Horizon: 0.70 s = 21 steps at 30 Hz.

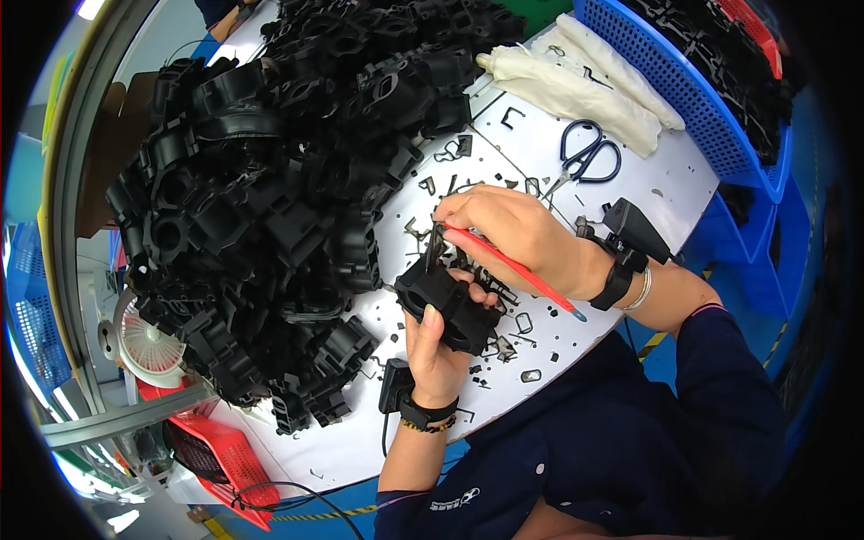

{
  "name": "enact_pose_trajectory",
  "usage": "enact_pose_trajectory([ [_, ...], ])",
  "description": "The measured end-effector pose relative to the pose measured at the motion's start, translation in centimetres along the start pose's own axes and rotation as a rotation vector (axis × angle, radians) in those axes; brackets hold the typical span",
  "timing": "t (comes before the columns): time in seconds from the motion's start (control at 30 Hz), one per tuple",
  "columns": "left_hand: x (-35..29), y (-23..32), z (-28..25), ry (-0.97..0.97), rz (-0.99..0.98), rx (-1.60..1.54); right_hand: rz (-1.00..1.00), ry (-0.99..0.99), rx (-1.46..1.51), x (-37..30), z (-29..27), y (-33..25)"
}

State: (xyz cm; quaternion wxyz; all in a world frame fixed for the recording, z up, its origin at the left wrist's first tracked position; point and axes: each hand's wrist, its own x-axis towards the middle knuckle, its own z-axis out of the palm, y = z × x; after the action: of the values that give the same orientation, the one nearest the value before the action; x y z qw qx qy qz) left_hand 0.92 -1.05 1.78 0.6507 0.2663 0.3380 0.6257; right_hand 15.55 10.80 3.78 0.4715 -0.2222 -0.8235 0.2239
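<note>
My left hand grips a black moulded plastic part from below, its thumb along the near side and fingertips showing past the far side. Just above it, my right hand is closed round a slim red-handled tool. The handle slants back under the palm to a bluish end. A dark, narrow piece at the fingertips points down at the part's upper edge; whether it is the tool's tip cannot be made out. Small black plastic scraps lie scattered on the white tabletop around both hands.
A large heap of similar black parts covers the table's left and far side. Dark-handled scissors and a white cloth lie to the right. Beyond stands a blue basket; a red basket and small fan are at left.
</note>
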Motion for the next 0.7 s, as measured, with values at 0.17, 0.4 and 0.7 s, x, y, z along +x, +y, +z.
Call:
enact_pose_trajectory([
  [0.17,0.1,-0.1,-0.3,-0.005,-0.001,-0.011,0.022,0.027,-0.066,0.0,-0.2,0.1],
  [0.4,0.4,0.0,0.1,-0.011,0.000,-0.029,0.032,0.109,-0.126,0.4,-0.3,0.5],
  [0.7,-0.1,0.4,0.3,0.014,0.117,0.016,0.549,0.094,0.100,1.4,-2.4,1.5],
])
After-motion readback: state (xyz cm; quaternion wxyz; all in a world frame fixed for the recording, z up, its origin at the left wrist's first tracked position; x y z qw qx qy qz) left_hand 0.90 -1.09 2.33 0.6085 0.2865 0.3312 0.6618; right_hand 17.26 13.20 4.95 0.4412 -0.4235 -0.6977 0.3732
